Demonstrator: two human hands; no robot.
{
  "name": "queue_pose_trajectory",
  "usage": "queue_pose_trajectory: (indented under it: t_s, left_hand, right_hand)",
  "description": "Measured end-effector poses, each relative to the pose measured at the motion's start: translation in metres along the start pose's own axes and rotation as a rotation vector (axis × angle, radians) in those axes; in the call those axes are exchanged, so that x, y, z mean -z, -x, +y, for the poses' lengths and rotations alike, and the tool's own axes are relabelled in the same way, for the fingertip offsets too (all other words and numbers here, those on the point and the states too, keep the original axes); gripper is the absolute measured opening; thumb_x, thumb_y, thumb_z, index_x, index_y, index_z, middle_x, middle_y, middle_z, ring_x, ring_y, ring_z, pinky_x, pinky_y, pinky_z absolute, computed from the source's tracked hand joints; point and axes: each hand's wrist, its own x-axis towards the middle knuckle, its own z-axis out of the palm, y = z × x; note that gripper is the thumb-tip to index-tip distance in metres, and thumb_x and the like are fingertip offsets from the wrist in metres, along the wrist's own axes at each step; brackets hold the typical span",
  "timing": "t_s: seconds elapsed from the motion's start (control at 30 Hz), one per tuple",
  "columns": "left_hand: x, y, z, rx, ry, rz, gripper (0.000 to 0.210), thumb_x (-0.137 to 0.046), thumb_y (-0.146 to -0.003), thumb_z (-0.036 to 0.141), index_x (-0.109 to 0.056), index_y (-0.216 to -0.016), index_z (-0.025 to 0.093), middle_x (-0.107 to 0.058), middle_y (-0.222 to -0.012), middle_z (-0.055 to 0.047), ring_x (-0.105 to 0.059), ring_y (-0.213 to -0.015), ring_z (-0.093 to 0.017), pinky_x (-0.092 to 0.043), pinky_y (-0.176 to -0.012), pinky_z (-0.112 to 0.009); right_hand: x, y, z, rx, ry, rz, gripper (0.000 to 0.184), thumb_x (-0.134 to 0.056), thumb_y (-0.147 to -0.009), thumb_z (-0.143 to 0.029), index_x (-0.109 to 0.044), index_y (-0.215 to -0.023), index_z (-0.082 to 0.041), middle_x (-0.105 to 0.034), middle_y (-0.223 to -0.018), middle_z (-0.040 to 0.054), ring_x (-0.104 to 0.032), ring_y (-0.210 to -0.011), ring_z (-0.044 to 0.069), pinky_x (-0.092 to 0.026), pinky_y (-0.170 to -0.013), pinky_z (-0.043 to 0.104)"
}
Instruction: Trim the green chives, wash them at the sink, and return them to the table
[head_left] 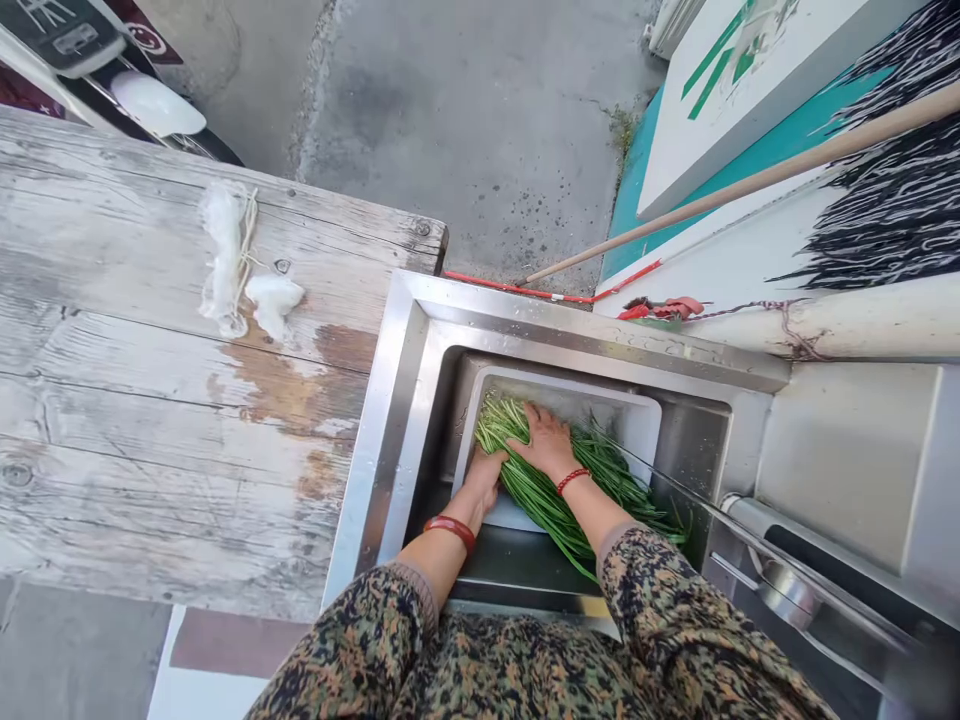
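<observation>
A large bunch of garlic chives (pixel 541 503) lies slantwise in a pale plastic basin (pixel 656 425), pale stem ends at the upper left and green leaves hanging over the near rim. My right hand (pixel 549 443) rests on top of the bunch, fingers spread and thumb apart. At the left side of the bunch, my left hand (pixel 486 472) grips the stems, its thumb in sight and most of its fingers hidden below. Cloudy water shows in the far part of the basin.
The basin sits inside a stainless steel sink (pixel 397 400). A metal faucet pipe (pixel 810 570) reaches in from the right. To the left stands a weathered wooden table (pixel 135 400) with crumpled clear plastic (pixel 221 255). A mop handle (pixel 712 203) leans beyond the sink.
</observation>
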Motion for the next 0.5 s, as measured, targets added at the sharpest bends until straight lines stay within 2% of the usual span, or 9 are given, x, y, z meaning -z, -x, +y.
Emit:
queue_pose_trajectory:
  t_s: [0.07, 0.13, 0.17, 0.23, 0.27, 0.3, 0.4, 0.43, 0.5]
  left_hand:
    - [0.004, 0.003, 0.001, 0.026, -0.026, 0.031, 0.057, -0.067, -0.070, 0.008, -0.058, -0.123, 0.026, -0.073, -0.102, -0.006, -0.071, -0.085, -0.022, -0.058, -0.071, -0.033]
    - [0.008, 0.003, 0.002, 0.058, -0.036, 0.024, 0.058, -0.062, -0.067, 0.003, -0.058, -0.122, 0.025, -0.073, -0.096, -0.006, -0.071, -0.082, -0.022, -0.058, -0.067, -0.033]
    - [0.009, 0.003, 0.003, 0.068, -0.033, 0.014, 0.058, -0.059, -0.066, 0.001, -0.059, -0.120, 0.024, -0.072, -0.093, -0.006, -0.071, -0.080, -0.022, -0.058, -0.066, -0.033]
    - [0.007, -0.003, 0.005, 0.071, -0.016, -0.003, 0.057, -0.054, -0.065, -0.001, -0.060, -0.117, 0.021, -0.072, -0.090, -0.005, -0.071, -0.079, -0.021, -0.058, -0.067, -0.032]
    - [0.004, -0.006, 0.006, 0.064, -0.006, -0.007, 0.056, -0.053, -0.064, -0.002, -0.060, -0.115, 0.020, -0.072, -0.091, -0.005, -0.071, -0.080, -0.020, -0.058, -0.068, -0.031]
    - [0.001, -0.010, 0.006, 0.055, 0.001, -0.007, 0.054, -0.052, -0.065, -0.002, -0.060, -0.113, 0.019, -0.072, -0.091, -0.006, -0.071, -0.081, -0.020, -0.058, -0.070, -0.031]
    - [-0.006, -0.019, 0.004, 0.032, 0.000, 0.000, 0.046, -0.054, -0.067, 0.000, -0.060, -0.109, 0.018, -0.071, -0.095, -0.007, -0.070, -0.087, -0.021, -0.058, -0.074, -0.031]
    - [-0.006, -0.019, 0.002, 0.024, -0.007, 0.000, 0.045, -0.056, -0.068, 0.002, -0.060, -0.110, 0.018, -0.072, -0.097, -0.008, -0.070, -0.089, -0.022, -0.058, -0.075, -0.032]
    - [0.000, -0.015, -0.002, -0.001, -0.026, -0.014, 0.043, -0.061, -0.072, 0.007, -0.061, -0.112, 0.020, -0.072, -0.100, -0.008, -0.070, -0.094, -0.023, -0.058, -0.079, -0.033]
  right_hand:
    - [0.006, -0.006, 0.011, 0.113, -0.042, -0.145, 0.063, -0.057, -0.089, -0.053, -0.046, -0.145, -0.028, -0.056, -0.143, 0.0117, -0.056, -0.126, 0.032, -0.044, -0.104, 0.044]
    - [0.014, -0.011, 0.033, 0.085, -0.081, -0.204, 0.050, -0.052, -0.093, -0.049, -0.055, -0.138, -0.029, -0.064, -0.134, 0.0086, -0.060, -0.122, 0.029, -0.046, -0.103, 0.040]
    - [0.017, -0.013, 0.042, -0.019, -0.080, -0.161, 0.047, -0.050, -0.094, -0.047, -0.057, -0.137, -0.028, -0.065, -0.132, 0.0095, -0.060, -0.122, 0.030, -0.046, -0.103, 0.042]
    - [0.016, -0.013, 0.053, -0.206, -0.069, 0.005, 0.047, -0.046, -0.096, -0.041, -0.055, -0.139, -0.025, -0.062, -0.136, 0.0118, -0.057, -0.126, 0.032, -0.044, -0.106, 0.046]
    - [0.013, -0.011, 0.053, -0.226, -0.069, 0.065, 0.048, -0.044, -0.096, -0.037, -0.053, -0.142, -0.023, -0.060, -0.140, 0.0126, -0.055, -0.129, 0.032, -0.043, -0.107, 0.047]
    - [0.009, -0.009, 0.051, -0.176, -0.078, 0.087, 0.050, -0.044, -0.096, -0.034, -0.050, -0.144, -0.023, -0.057, -0.143, 0.0119, -0.052, -0.132, 0.031, -0.042, -0.109, 0.046]
    - [0.003, -0.002, 0.044, 0.111, -0.117, -0.011, 0.050, -0.044, -0.096, -0.035, -0.048, -0.146, -0.029, -0.057, -0.144, 0.0064, -0.051, -0.135, 0.026, -0.042, -0.109, 0.041]
    - [0.005, -0.001, 0.046, 0.127, -0.115, -0.013, 0.049, -0.043, -0.097, -0.036, -0.048, -0.145, -0.030, -0.057, -0.144, 0.0056, -0.051, -0.134, 0.026, -0.042, -0.109, 0.042]
    - [0.015, 0.000, 0.056, 0.036, -0.085, 0.060, 0.049, -0.044, -0.097, -0.039, -0.048, -0.145, -0.030, -0.056, -0.145, 0.0069, -0.051, -0.133, 0.029, -0.041, -0.110, 0.048]
